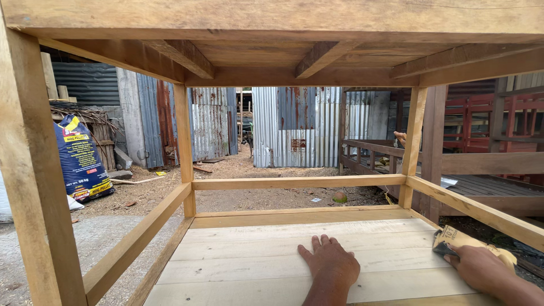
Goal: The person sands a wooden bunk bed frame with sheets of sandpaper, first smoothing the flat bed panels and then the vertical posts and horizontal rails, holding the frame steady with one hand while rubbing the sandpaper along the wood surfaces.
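Head view: left hand (330,262) lies flat, fingers spread, on the pale shelf boards (249,255) of the wooden frame (187,147). Right hand (481,267) grips folded sandpaper (456,238) at the shelf's right edge. Sanding looks underway; next stroke needs steady pressure along the grain.

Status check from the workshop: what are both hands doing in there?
Left hand flat on pale shelf boards. Right hand pressing folded sandpaper at shelf's right edge. Nothing between them.

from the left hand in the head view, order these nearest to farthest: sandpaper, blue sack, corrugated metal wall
1. Sandpaper, just to the right of the left hand, under the right hand.
2. Blue sack, far left on the ground.
3. Corrugated metal wall, straight ahead across the yard.
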